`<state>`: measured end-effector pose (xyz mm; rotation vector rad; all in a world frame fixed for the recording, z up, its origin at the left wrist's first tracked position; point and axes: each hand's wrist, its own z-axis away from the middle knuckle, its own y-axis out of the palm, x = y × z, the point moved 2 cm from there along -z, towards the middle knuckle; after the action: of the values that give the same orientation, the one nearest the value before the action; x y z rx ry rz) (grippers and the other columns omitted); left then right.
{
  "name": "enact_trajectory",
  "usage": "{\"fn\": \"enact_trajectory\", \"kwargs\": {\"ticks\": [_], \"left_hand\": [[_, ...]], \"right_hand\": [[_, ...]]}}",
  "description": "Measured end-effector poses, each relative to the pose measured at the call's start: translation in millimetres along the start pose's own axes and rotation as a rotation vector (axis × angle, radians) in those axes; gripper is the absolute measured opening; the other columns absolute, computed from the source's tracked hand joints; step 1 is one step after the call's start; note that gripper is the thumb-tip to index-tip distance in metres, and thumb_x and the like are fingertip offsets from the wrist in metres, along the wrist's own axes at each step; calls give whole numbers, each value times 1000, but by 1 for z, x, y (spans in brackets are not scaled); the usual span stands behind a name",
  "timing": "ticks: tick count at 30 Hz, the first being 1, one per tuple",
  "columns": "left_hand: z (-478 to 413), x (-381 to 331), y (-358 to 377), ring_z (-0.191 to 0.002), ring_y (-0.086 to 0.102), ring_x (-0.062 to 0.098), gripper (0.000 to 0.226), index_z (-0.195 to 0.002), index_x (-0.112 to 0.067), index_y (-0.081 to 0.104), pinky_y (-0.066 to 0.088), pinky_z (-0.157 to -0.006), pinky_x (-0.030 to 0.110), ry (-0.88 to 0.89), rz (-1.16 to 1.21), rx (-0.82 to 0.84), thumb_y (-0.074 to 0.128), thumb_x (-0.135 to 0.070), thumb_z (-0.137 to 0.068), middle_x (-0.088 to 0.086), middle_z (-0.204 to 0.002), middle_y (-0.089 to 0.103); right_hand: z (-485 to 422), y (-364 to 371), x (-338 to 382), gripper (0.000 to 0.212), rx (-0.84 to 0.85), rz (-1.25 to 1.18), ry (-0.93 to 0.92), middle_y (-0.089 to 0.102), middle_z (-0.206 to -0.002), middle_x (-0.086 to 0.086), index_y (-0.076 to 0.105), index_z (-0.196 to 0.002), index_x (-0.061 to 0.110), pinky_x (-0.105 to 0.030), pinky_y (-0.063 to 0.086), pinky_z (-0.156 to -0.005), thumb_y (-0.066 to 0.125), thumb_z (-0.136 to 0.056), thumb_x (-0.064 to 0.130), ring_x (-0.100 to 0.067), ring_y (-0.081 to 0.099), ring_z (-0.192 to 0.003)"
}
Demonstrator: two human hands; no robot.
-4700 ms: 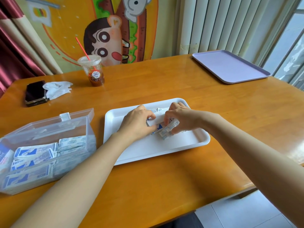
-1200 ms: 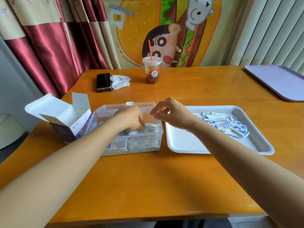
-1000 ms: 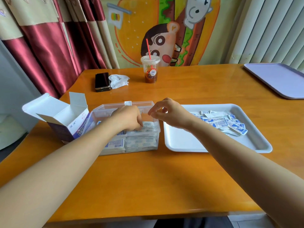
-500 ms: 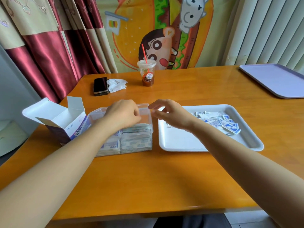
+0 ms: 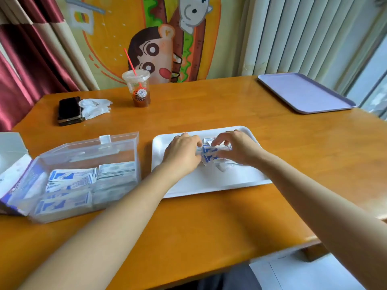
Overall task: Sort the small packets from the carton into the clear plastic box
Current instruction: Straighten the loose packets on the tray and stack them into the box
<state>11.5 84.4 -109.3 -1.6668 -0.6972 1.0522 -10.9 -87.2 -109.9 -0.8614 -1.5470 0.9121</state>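
Both hands are over the white tray [image 5: 209, 185] in the middle of the table. My left hand [image 5: 182, 152] and my right hand [image 5: 236, 146] pinch a bunch of small blue-and-white packets [image 5: 209, 152] between them from either side. Another packet [image 5: 208, 140] lies just beyond on the tray. The clear plastic box [image 5: 83, 155] stands open to the left, with stacks of packets in its compartments. The white and purple carton [image 5: 12, 176] sits at the far left edge, partly out of view.
A black phone [image 5: 68, 110] and a crumpled white tissue [image 5: 95, 107] lie at the back left. An iced drink cup [image 5: 138, 88] with a red straw stands at the back. A lilac tray [image 5: 303, 95] rests at the back right corner.
Both hands have moved from the clear plastic box to the white tray and now hold a bunch of packets between them. The view has swung to the right.
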Motion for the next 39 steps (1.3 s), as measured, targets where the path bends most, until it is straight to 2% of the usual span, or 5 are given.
{"fn": "enact_trajectory", "kwargs": {"ticks": [6, 14, 18, 26, 39], "left_hand": [[-11, 16, 20, -110, 52, 29, 42, -124, -24, 63, 46, -89, 34, -57, 34, 13, 69, -33, -82, 7, -113, 60], [-15, 24, 22, -110, 48, 24, 33, -114, -25, 66, 42, -86, 31, -118, 117, -32, 68, -21, -82, 3, -111, 59], [-16, 22, 20, -110, 46, 24, 35, -117, -25, 63, 39, -87, 30, -103, 123, -67, 60, -15, -84, 2, -112, 57], [-15, 11, 21, -79, 66, 17, 18, -90, -21, 71, 52, -75, 35, -140, 691, -47, 62, -36, -85, -4, -80, 70], [-15, 5, 11, -47, 46, 6, 46, -62, -31, 67, 33, -49, 16, -71, 785, -203, 60, 14, -72, -5, -76, 59]], "right_hand": [[-6, 11, -15, 33, 59, 73, -52, 64, -96, -6, 71, -106, 22, -38, 44, -83, 79, -74, 26, -23, 52, -91], [-11, 0, -23, 8, 131, -175, -11, 60, -75, 17, 65, -86, 22, -8, 41, -61, 71, -83, 17, 2, 57, -69], [-16, -6, -29, 10, 93, -334, 5, 70, -84, 6, 67, -90, 18, -17, 50, -71, 70, -84, 11, -1, 64, -74], [-15, 1, -32, 16, 82, -524, 52, 73, -99, -5, 67, -103, 9, -27, 54, -79, 61, -89, 4, -11, 68, -86], [-9, -8, -16, 8, 289, -845, 57, 66, -92, -15, 63, -95, -2, -31, 45, -74, 61, -89, 3, -22, 60, -80]]}}
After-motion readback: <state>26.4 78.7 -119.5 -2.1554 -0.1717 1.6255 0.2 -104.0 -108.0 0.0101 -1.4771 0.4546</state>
